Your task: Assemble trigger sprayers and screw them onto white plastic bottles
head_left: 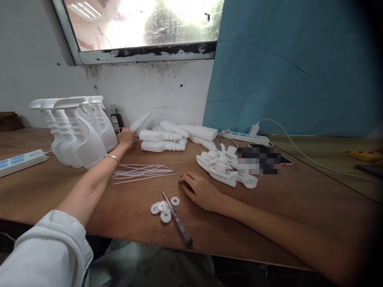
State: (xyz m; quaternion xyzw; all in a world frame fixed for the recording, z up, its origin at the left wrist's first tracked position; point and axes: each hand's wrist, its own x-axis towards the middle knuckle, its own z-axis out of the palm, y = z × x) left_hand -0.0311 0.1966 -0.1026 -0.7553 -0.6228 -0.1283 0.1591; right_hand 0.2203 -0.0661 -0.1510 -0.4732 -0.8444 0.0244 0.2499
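At the back of the table my left hand (126, 138) is closed on the near end of a white plastic bottle (141, 121), which tilts up toward the wall. Its fingertips are partly hidden. More white bottles (163, 146) lie in a pile just right of it. My right hand (202, 190) rests on the tabletop with loosely bent fingers, apart from one another and holding nothing. Near it lie a screwdriver (178, 221) with a clear handle and several white ring washers (165, 216). Thin white tubes (143, 173) are spread between my two arms.
Assembled white spray bottles (89, 145) stand at left, beside a power strip (22, 162). A pile of white trigger heads (220, 163) lies right of centre. Behind are a small dark bottle (117, 120), another power strip (243, 137) with a cable, and a phone (286, 160).
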